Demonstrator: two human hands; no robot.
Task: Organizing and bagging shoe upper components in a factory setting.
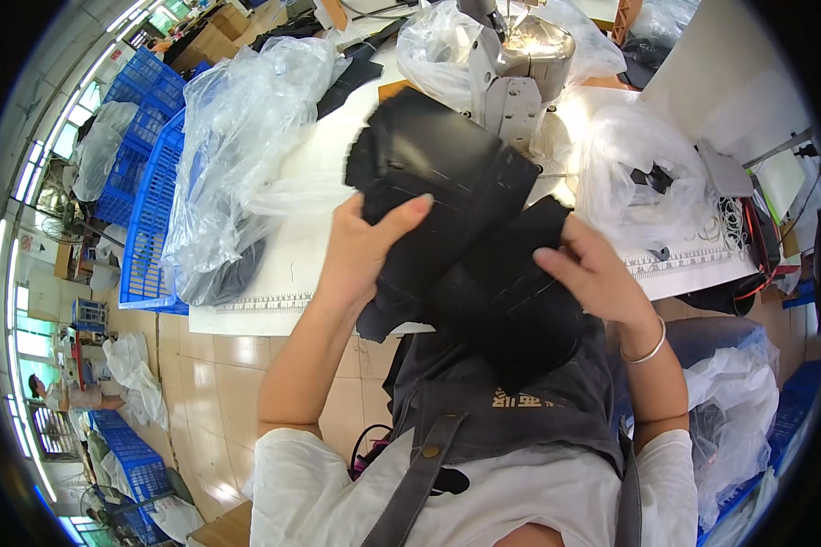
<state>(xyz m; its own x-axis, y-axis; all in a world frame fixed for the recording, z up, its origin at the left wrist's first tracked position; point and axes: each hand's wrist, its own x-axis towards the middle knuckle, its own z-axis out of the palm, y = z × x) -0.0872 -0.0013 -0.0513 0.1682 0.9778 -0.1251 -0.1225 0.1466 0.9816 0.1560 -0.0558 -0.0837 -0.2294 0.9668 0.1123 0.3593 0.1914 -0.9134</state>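
Observation:
A black fabric piece (456,214) with seam lines and a small raised edge is held up between my two hands, above the table's near edge. Its upper part is smeared by motion. My left hand (365,237) grips its left side, the thumb lying on top and the other fingers behind it. On the lower right, my right hand (597,269) pinches the cloth between thumb and fingers. Whether this is one piece or several layers I cannot tell. Just beyond the cloth stands a sewing machine (511,96), its lamp lit.
The white table (315,196) has a ruler strip (278,301) along its near edge. Clear plastic bags (255,118) cover a blue crate (155,219) at the left. Another plastic bag (625,173) lies right of the machine. Farther left, a person (73,397) sits by stacked crates.

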